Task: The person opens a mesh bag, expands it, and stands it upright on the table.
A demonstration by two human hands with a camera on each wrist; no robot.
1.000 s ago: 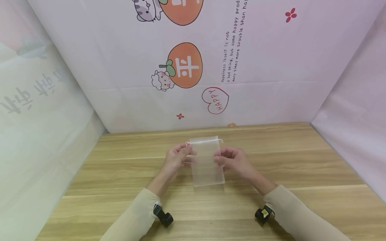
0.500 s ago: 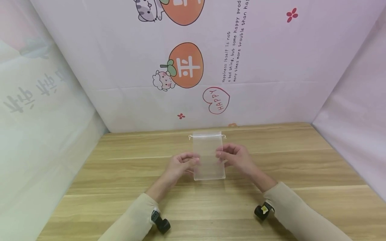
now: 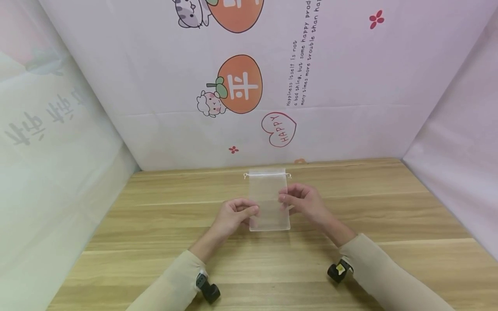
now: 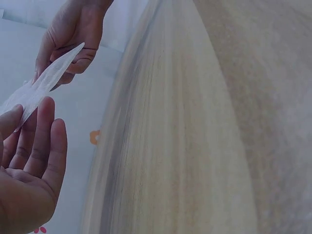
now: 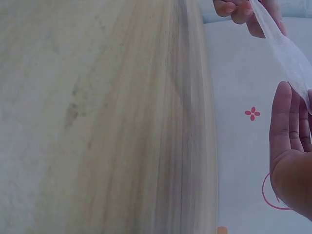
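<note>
A sheer white drawstring pouch (image 3: 268, 207) is held up above the table between both hands, its drawstring edge toward the back wall. My left hand (image 3: 233, 216) pinches the pouch's left edge low down, thumb in front and fingers behind. On the opposite edge, somewhat higher, my right hand (image 3: 305, 202) pinches it the same way. In the left wrist view the pouch (image 4: 44, 85) appears nearly edge-on, stretched between the two hands. The right wrist view also shows the thin pouch (image 5: 282, 51) from the side. Whether anything is inside cannot be made out; it looks flat.
A wood-grain table (image 3: 155, 242) lies beneath the hands. Behind it stands a white printed cloth wall (image 3: 342, 108), with more cloth at the left and right sides. Each sleeve carries a small black wrist camera (image 3: 210, 290).
My left hand has shifted from the pouch's upper left corner down to its lower left edge. The pouch has risen slightly toward the back and straightened. My right hand keeps its hold.
</note>
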